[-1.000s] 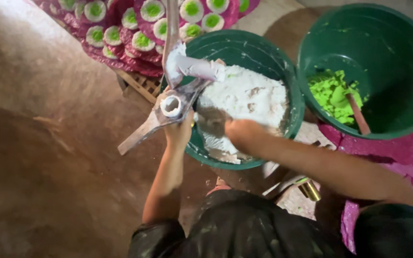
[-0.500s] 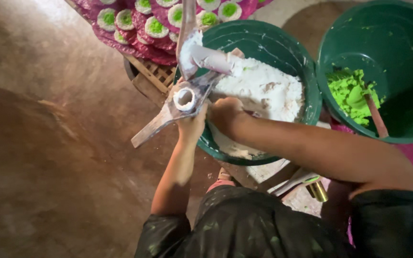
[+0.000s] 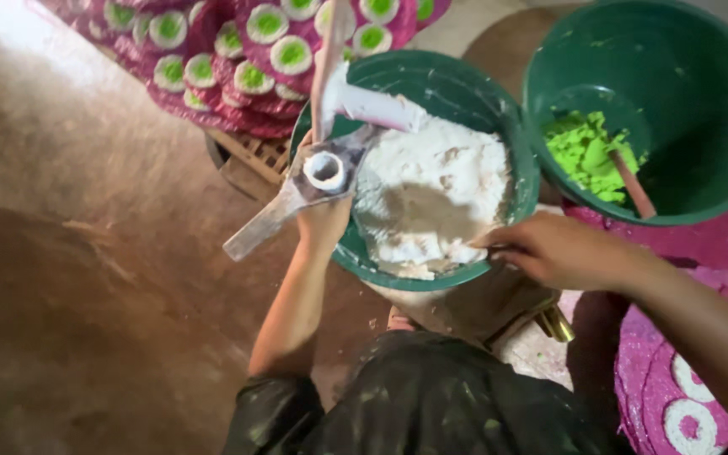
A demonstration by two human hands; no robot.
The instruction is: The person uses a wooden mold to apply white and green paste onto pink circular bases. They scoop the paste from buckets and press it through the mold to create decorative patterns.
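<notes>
My left hand (image 3: 323, 221) grips a metal press tool (image 3: 313, 177) with a round white-filled cup and a flat handle that sticks out to the lower left. It sits at the left rim of a green bowl (image 3: 516, 160) full of white dough (image 3: 431, 190). A white paste-covered pipe (image 3: 374, 107) lies over the bowl's far rim. My right hand (image 3: 554, 251) rests at the bowl's near right rim, fingers curled against it, holding nothing that I can see.
A larger green bucket (image 3: 701, 177) at the right holds bright green dough (image 3: 587, 152) and a reddish stick (image 3: 631, 185). Magenta discs with white-and-green centres (image 3: 271, 42) are stacked at the top. Another magenta sheet (image 3: 676, 396) lies at the lower right. Brown earth floor lies to the left.
My right hand has pulled out of the white dough and moved right to the bowl's near rim. The left hand and the press tool have stayed in place.
</notes>
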